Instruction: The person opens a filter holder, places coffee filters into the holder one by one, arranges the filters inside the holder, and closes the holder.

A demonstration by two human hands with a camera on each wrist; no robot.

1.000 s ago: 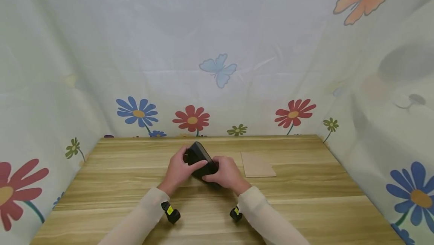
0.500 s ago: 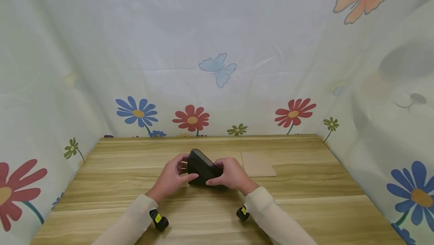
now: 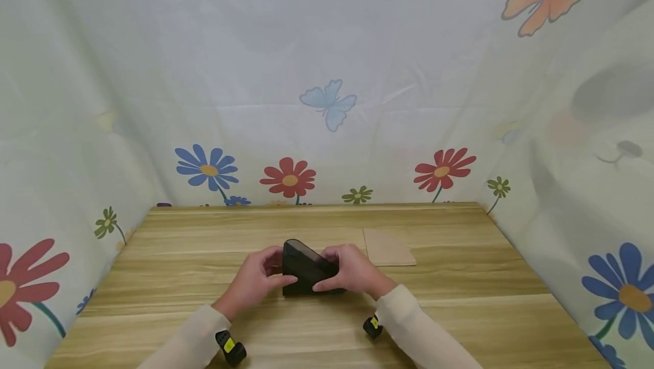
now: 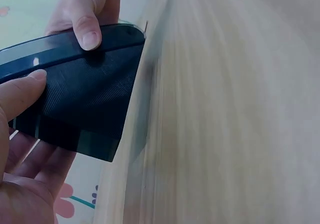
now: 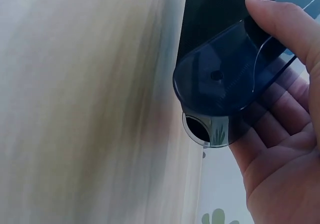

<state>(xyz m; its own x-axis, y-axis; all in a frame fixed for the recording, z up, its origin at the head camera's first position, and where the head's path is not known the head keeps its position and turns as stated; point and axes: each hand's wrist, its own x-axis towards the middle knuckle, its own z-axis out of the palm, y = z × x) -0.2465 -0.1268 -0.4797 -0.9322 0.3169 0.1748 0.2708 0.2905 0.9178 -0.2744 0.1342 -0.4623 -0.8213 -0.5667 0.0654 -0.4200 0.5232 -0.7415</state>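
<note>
A black wedge-shaped case (image 3: 304, 272) with a glossy curved edge stands upright at the middle of the table, its lower edge close over the wood. My left hand (image 3: 258, 277) grips its left side, thumb on the near face and fingers behind. On the right my right hand (image 3: 352, 269) holds the lower end, thumb in front. The left wrist view shows fine ribbing on the face of the case (image 4: 90, 91) and the other hand's thumb over its curved edge. In the right wrist view a clear rounded piece (image 5: 220, 131) sticks out past the dark end.
Behind my right hand a flat tan fan-shaped piece (image 3: 390, 248) lies on the wood-grain table (image 3: 460, 301). A white curtain (image 3: 245, 74) printed with flowers and butterflies rises along the table's back and sides.
The case has come down and toward me, turning more level, with both hands still on it. My left hand has shifted left and nearer; my right has moved slightly right.
</note>
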